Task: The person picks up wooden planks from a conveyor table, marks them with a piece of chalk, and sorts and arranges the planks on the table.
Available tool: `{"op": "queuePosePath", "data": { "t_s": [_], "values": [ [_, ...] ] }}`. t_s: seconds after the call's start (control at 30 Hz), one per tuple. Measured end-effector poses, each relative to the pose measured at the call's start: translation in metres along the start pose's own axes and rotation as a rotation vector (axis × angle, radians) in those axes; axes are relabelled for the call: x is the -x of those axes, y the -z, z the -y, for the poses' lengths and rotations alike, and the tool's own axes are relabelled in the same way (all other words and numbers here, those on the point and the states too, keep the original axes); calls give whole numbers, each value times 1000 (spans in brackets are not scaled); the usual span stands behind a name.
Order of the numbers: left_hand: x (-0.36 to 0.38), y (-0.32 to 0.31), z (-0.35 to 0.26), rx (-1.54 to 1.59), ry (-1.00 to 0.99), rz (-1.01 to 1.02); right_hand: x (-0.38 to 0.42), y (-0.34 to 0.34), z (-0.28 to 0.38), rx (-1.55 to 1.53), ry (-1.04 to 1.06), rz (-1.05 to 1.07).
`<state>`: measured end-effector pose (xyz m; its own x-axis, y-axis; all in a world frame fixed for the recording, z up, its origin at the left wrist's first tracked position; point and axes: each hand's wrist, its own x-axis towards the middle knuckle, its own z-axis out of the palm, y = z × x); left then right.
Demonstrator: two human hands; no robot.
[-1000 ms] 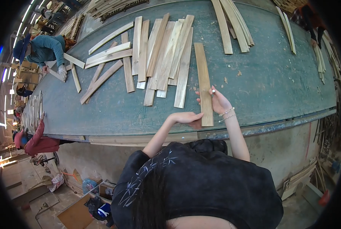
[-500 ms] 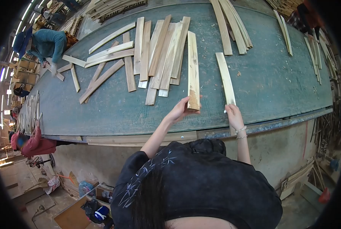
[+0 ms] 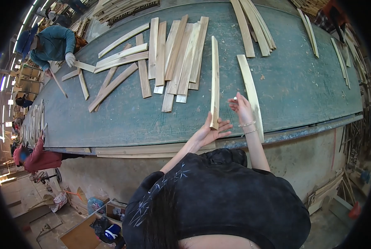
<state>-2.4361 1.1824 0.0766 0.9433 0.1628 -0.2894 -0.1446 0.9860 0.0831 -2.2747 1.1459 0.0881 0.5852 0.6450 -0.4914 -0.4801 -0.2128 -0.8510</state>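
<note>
My left hand (image 3: 210, 131) holds a narrow wooden slat (image 3: 215, 83) near its close end, thumb along one side and the other fingers stretched out beneath it. The slat now stands on its narrow edge, pointing away from me. Between this slat and a second pale slat (image 3: 250, 91) is my right hand (image 3: 242, 109), raised with its fingers curled. A small white piece (image 3: 235, 98), too small to name surely, shows at its fingertips. The second slat lies on the green table (image 3: 173, 128), partly behind my right wrist and its bracelets.
Several slats (image 3: 177, 58) lie side by side left of centre, with crossed slats (image 3: 119, 62) further left. More slats (image 3: 254, 29) lie at the far side. A co-worker in a teal top (image 3: 57, 41) handles slats at the left; another in red (image 3: 36, 155) stands nearer.
My left hand has turned the slat from its broad face onto its edge and drawn it slightly closer. My right hand has left the second slat and moved left. The teal-clad co-worker's hands have moved apart.
</note>
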Motion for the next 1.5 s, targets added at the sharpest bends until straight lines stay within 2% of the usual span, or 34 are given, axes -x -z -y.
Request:
{"op": "queuePosePath", "data": {
  "t_s": [0.1, 0.13, 0.2, 0.23, 0.3, 0.33, 0.4, 0.43, 0.5, 0.67, 0.73, 0.77, 0.83, 0.97, 1.03, 1.07, 1.1, 1.17, 1.2, 1.23, 1.27, 1.3, 1.33, 1.37, 1.43, 1.5],
  "values": [
    [-3, 0, 2, -749, -51, -429, -28, 26, -20, -115, 62, 98],
    [-2, -4, 2, -746, -47, -431, -36, 29, -21, -115, 57, 95],
    [0, -9, -1, -850, 27, -363, -58, 29, -18, 87, 268, 34],
    [0, -9, 0, -827, 3, -353, -70, 27, -14, 87, 266, 34],
    [1, -11, -1, -824, -14, -347, -94, 20, -5, 348, 528, 27],
    [2, -14, -2, -822, -32, -343, -96, 11, 6, 350, 529, 30],
    [7, -22, -6, -821, -36, -356, -98, -10, 22, 777, 764, 71],
    [9, -25, -7, -820, -37, -367, -104, -18, 22, 778, 764, 74],
    [10, -25, -6, -803, -48, -363, -112, -33, 23, 1012, 972, 206],
    [10, -31, -9, -788, -51, -375, -108, -45, 15, 1102, 1010, 169],
    [9, -30, -8, -830, -66, -365, -96, -44, 11, 1136, 1057, -98],
    [9, -30, -10, -830, -65, -362, -84, -42, 8, 1138, 1057, -101],
    [9, -31, -13, -818, -53, -366, -45, -40, 12, 994, 990, 184],
    [12, -35, -14, -782, -99, -331, -44, 18, 4, 1082, 879, 24],
    [8, -39, -18, -812, -102, -308, -39, 44, 3, 650, 432, -164],
    [8, -38, -15, -829, -90, -316, -34, 50, -1, 338, 401, -77],
    [8, -38, -11, -844, -77, -280, -13, 37, 10, 238, 239, -114],
    [0, -36, -6, -846, -18, -234, 13, 25, 11, -73, -70, 82],
    [-5, -35, -7, -864, -3, -195, 17, 24, 2, -194, -138, 192],
    [-9, -31, -7, -995, 160, -95, 19, 16, -3, -170, -168, 151],
    [-13, -26, -9, -1119, 321, 2, 19, 18, -9, -268, -261, 206],
    [-19, -18, -15, -1126, 331, 20, 9, 25, -28, -41, -82, 57],
    [-27, -12, -24, -1589, 344, 66, 5, 26, -36, 186, 90, -93],
    [-34, -9, -33, -2051, 335, 115, 6, 34, -42, 182, 95, -104],
    [-47, -19, -51, -2414, 74, -371, 18, 43, -32, 460, 232, -276],
    [-74, 14, -72, -2457, -560, -787, 32, 64, -23, 407, 309, -335]
  ]
}}
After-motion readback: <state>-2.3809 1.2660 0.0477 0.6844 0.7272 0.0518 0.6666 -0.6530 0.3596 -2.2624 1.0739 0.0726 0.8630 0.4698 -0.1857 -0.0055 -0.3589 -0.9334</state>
